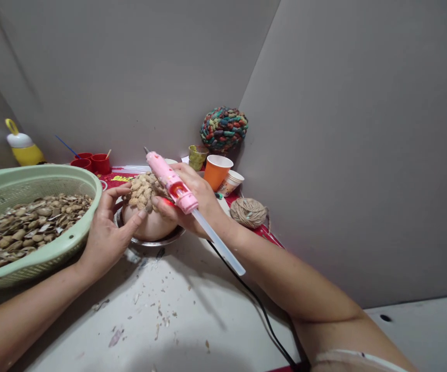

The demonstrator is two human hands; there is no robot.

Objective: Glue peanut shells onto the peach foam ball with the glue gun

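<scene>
A pink hot glue gun (169,178) with a clear glue stick (223,248) out of its back end is held in my right hand (194,194). Its metal nozzle points up and away to the left. Below it, a smooth, pale round form (149,225) rests in a shallow metal bowl (153,243). Peanut shells (143,191) cover its top. My left hand (109,222) curls against its left side, thumb and fingers touching the shells and the form. The right thumb is near the shells, and a red glow shows beside it.
A green basket (87,181) of peanut shells stands at left. Behind are red cups (101,164), a yellow bottle (27,150), an orange paper cup (217,173) and a multicoloured ball (224,129). Twine (248,213) lies right. A black cord (260,305) crosses the white table (161,315).
</scene>
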